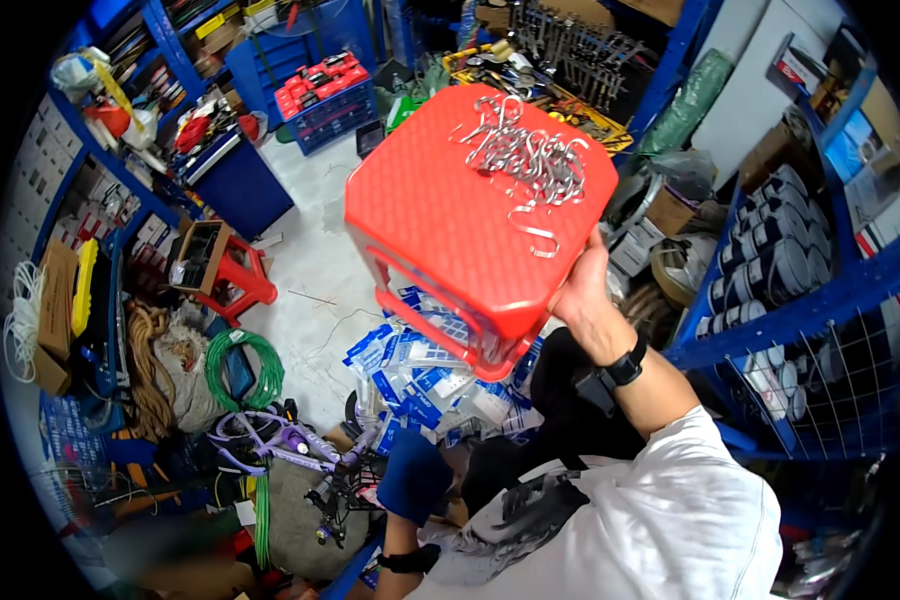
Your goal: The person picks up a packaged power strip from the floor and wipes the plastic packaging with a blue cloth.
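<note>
My right hand point(580, 285) grips the right edge of a red plastic stool point(420, 190), held raised with its top tilted toward me. A pile of silver S-shaped metal hooks point(530, 165) lies on the stool's top, with a few loose ones near its right side. Below the stool lie blue-and-white plastic packets point(415, 390) in a heap. My left hand point(413, 475) is low at the bottom centre, covered by a blue glove-like or cloth item, so its fingers cannot be made out. It is beside a lilac bicycle frame point(295, 440).
Blue shelving point(860, 270) with rolls runs along the right. Green hose coils point(245, 370), tan rope point(148, 380) and another red stool point(235, 290) line the left. A blue crate of red items point(325, 110) and a yellow tool tray point(590, 120) stand at the back.
</note>
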The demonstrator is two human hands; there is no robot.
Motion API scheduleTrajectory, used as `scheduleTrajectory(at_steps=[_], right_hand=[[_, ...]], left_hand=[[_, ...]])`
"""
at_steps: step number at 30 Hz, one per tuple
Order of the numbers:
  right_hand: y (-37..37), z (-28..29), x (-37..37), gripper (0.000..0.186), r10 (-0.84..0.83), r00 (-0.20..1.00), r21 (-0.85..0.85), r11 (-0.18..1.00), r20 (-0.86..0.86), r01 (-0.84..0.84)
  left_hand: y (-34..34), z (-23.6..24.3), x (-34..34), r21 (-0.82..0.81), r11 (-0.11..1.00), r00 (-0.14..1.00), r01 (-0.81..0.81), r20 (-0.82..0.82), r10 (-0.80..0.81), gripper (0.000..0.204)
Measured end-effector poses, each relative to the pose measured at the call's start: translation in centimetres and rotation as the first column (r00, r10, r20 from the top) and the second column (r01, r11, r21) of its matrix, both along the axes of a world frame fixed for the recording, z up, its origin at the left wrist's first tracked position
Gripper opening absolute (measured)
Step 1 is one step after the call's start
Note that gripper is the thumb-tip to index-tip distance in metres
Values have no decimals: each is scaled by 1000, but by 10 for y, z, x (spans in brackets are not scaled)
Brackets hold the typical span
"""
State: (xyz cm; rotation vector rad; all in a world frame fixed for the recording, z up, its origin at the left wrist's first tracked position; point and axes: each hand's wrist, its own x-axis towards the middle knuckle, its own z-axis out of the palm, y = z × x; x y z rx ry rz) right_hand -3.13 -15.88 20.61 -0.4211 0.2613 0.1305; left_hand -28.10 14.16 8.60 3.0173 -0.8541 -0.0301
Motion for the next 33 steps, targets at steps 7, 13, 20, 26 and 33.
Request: scheduleTrajectory(at_steps=[7,13,20,26,33], right_hand=[[-40,13,-91,66,9,987,20,1000,-162,-5],[-104,-5,-154,64,98,981,54,994,-165,-90],[-198,-50,-247,66,202,973,60,979,-109,-196],[-251,-76,-341,65,234,958,5,972,-167,-236],[-277,-90,-459,64,233,943,-9,970,-238,-242]], left_hand=[[-29,58,29,-84,995,997,-50,-68,44,19],[-39,43,-18,-206,-692,635,-692,-630,-447,36],[-106,49,-63,-399,-700,719,-592,-654,-235,49],[-176,62,-138,-576,-397,653,-714,-753,-82,52],[-204,49,-220,-539,-187,553,-821,-833,-26,50]])
